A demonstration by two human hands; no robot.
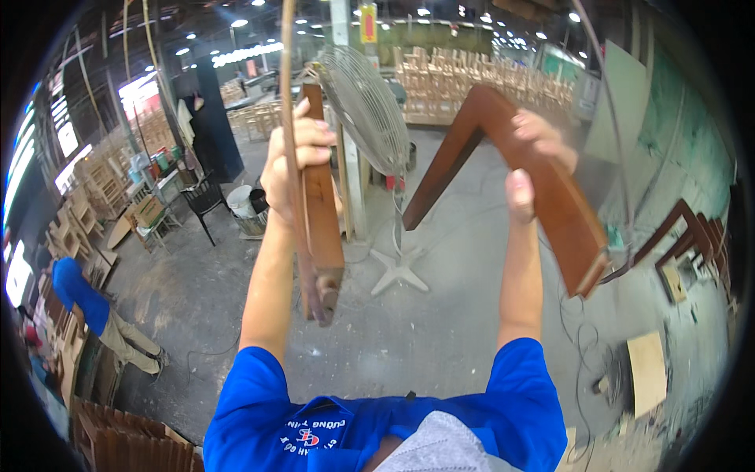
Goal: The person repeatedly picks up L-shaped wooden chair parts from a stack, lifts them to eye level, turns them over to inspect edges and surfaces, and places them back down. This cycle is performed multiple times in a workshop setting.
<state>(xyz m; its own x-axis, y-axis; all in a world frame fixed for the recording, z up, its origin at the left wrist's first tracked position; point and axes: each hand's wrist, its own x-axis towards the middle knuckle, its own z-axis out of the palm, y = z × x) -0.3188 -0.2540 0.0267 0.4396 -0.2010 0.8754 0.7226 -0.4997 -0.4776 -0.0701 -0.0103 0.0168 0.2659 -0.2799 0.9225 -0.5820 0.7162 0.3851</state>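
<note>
Both my arms are raised in front of me. My left hand is wrapped round a brown wooden piece, seen nearly edge-on, with a dark rounded spot at its lower end. A thin hanging strap runs down in front of that hand to the piece's lower end; whether it is fastened there I cannot tell. My right hand grips a brown L-shaped wooden frame part. Its bend points up, and one arm slants down to the left. The right fingers are slightly blurred, with the thumb on the near side.
A standing fan is beyond the pieces, its base on the grey floor. Another hanging line drops at the right. Brown frames lean at far right, near a pale board and cables. A person in blue bends at left.
</note>
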